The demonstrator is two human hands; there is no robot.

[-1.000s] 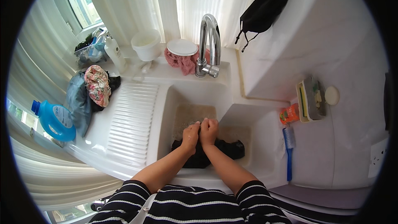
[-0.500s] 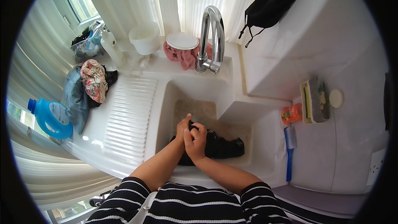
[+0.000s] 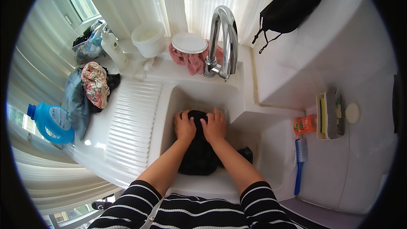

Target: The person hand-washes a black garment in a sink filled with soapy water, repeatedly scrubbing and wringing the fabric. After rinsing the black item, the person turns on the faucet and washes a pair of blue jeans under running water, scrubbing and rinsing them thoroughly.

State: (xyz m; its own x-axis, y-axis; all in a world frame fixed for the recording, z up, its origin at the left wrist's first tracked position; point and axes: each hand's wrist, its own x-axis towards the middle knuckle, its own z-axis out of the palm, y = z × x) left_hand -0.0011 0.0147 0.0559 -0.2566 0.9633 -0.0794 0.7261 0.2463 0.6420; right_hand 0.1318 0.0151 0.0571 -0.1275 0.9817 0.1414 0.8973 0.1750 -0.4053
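Observation:
A wet black garment hangs and bunches in the white sink, over cloudy brownish water. My left hand grips its upper left edge, thumb pointing inward. On the opposite edge my right hand has hold of the same cloth, its thumb facing the left one. Between the two hands the cloth is spread, and its lower part falls toward the sink's near wall. Another black bundle end shows beside my right forearm. The fingertips behind the cloth are partly hidden.
A chrome faucet arches above the sink's far side. The ribbed washboard lies left, with a blue detergent bottle and a floral cloth beyond. To the right are a blue brush, an orange bottle and a sponge holder.
My hands have come apart from a clasp low over the cloth and moved farther into the sink. The black garment is now lifted and spread between them.

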